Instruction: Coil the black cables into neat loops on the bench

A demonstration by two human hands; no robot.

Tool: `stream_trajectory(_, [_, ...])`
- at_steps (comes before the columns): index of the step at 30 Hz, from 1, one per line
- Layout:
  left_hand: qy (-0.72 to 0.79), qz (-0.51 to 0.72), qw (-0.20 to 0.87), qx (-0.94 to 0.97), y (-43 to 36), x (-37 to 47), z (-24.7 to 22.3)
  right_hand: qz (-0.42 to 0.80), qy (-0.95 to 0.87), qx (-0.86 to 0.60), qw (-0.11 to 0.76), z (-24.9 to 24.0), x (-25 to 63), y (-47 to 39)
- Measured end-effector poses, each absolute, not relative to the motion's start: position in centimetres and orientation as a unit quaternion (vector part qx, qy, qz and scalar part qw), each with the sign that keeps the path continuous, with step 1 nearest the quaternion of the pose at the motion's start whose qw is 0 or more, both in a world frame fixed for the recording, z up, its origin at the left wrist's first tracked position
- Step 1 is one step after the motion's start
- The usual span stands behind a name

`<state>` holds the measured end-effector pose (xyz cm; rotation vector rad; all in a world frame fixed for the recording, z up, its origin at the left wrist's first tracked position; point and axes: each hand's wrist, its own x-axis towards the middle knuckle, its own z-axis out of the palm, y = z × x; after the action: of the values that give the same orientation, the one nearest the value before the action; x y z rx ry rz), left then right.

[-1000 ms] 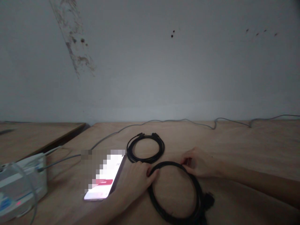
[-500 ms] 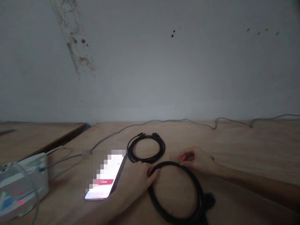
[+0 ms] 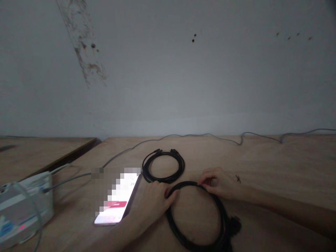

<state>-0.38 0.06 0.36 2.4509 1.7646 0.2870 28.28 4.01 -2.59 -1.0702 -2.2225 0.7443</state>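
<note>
A thick black cable coil (image 3: 222, 213) lies on the wooden table in front of me, with a dark plug (image 3: 235, 225) at its right side. My left hand (image 3: 157, 199) is closed on the coil's upper left part, thumb over the cable. At the coil's top right, my right hand (image 3: 216, 182) has thumb and forefinger pinched together at the cable. A second, thinner black coil (image 3: 181, 168) lies just behind, its connectors at the far side. Right of my right hand is a small dark twisted tie (image 3: 238, 179).
A lit phone (image 3: 115, 206) lies left of my left hand. Farther left stands a white power strip (image 3: 31, 206) with cords. A thin grey cable (image 3: 147, 140) runs along the back of the table (image 3: 262, 154) near the wall. A dark gap separates another tabletop.
My right hand has lowered slightly and its fingertips have come together at the coil. More of the small dark tie shows. My left hand has stayed in place.
</note>
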Motion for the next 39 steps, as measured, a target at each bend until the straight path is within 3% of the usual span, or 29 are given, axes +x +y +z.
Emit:
stream_trajectory(7, [0.576,0.098,0.052,0.810,0.1,-0.5,0.3,0.210,-0.869,-0.353,0.278,-1.6,28.6,3.5])
stream_trajectory(36, [0.581,0.092,0.063,0.806,0.0,-0.3,0.5,0.323,-0.823,-0.387,0.262,-3.0,29.8,4.9])
stream_trajectory(39, [0.582,0.093,0.063,0.806,-0.1,-0.3,0.5,0.293,-0.832,-0.393,0.260,-3.0,29.5,4.7])
